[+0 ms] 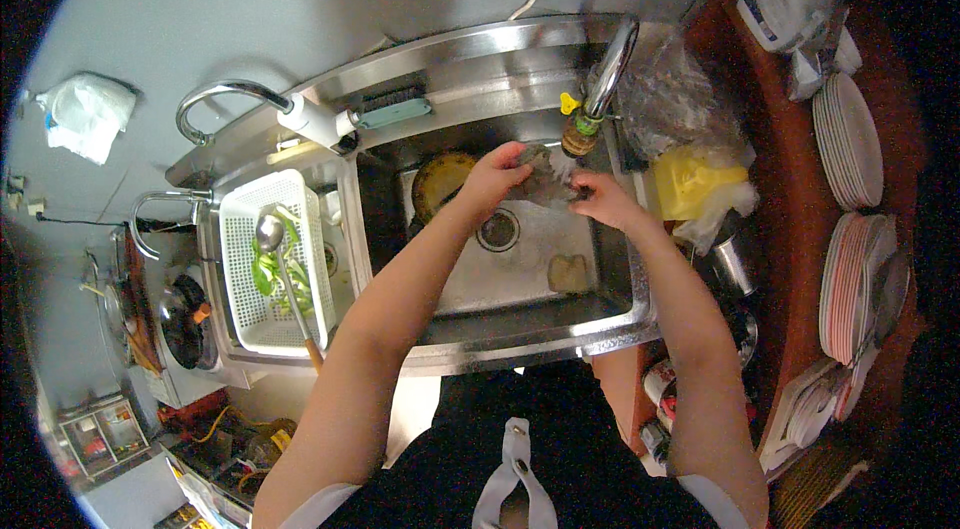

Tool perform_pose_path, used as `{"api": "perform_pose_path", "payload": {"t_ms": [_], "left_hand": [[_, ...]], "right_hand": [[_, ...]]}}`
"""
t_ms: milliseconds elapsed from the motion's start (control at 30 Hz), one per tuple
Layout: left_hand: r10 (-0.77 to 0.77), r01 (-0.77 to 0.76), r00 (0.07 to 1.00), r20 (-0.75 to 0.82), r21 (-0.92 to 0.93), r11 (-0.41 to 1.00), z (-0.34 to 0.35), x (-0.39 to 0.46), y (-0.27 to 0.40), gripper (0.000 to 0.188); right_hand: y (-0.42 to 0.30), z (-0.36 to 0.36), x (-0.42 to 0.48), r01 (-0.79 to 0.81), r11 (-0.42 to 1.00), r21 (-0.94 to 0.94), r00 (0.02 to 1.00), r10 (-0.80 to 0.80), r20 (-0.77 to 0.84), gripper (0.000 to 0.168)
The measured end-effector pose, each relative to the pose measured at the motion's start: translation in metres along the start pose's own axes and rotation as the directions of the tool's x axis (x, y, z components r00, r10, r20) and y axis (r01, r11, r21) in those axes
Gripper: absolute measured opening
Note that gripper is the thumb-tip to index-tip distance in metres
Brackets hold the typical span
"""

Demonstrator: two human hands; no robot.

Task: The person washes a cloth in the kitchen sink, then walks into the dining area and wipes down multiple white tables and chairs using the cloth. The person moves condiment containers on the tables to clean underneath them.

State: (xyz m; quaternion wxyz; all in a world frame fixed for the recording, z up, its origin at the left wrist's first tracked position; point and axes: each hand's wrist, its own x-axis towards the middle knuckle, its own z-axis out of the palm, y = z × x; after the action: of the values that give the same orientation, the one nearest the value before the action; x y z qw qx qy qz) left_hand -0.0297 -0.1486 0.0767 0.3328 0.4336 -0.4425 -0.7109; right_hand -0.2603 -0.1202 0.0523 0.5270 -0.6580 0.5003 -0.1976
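Observation:
Over the right part of a stainless steel sink basin (pixel 517 293), both of my hands hold a limp greyish wet thing (pixel 544 180), a cloth or thin plastic, I cannot tell which. My left hand (pixel 491 180) grips its left side. At its right edge, the fingers of my right hand (pixel 606 199) pinch it. The outlet of a chrome faucet (pixel 611 71) is just above, and what looks like water falls onto the thing. A round yellowish-brown pan or lid (pixel 439 184) lies left of my left hand. Below are the drain (pixel 498 230) and a tan sponge or cloth (pixel 568 272).
At left, a white plastic basket (pixel 240 304) holds cut green vegetables (pixel 289 278) and a ladle (pixel 271 235). A teal brush (pixel 394 111) lies on the back ledge. Right of the sink are a yellow plastic thing (pixel 694 184), clear plastic bags (pixel 667 94) and stacked plates (pixel 847 143).

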Motion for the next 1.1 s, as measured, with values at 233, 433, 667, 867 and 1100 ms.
{"api": "perform_pose_path", "payload": {"t_ms": [233,433,667,867,1100], "left_hand": [[0.068,-0.049,0.995,0.067,-0.248,0.968,-0.015,0.0,0.02,0.024],[-0.016,-0.025,0.991,-0.132,-0.302,0.953,-0.027,-0.005,0.025,0.024],[0.036,-0.043,0.997,0.067,0.106,0.993,-0.003,0.003,0.0,0.023],[0.119,-0.134,0.991,0.065,0.321,0.938,0.01,0.017,-0.001,0.029],[-0.535,0.522,0.819,0.209,-0.66,0.54,0.018,0.019,-0.074,0.049]], "right_hand": [[0.021,0.014,0.002,0.017,0.998,-0.056,0.999,-0.016,0.028,0.041],[0.045,0.021,-0.01,-0.236,0.89,0.39,0.962,0.271,-0.034,0.055],[-0.021,0.031,0.007,-0.073,0.848,0.525,0.989,0.131,-0.074,0.037],[-0.013,0.042,0.032,0.017,0.948,0.317,0.935,0.097,-0.34,0.044],[-0.033,0.06,0.024,-0.061,0.926,0.373,0.902,0.21,-0.376,0.032]]}}
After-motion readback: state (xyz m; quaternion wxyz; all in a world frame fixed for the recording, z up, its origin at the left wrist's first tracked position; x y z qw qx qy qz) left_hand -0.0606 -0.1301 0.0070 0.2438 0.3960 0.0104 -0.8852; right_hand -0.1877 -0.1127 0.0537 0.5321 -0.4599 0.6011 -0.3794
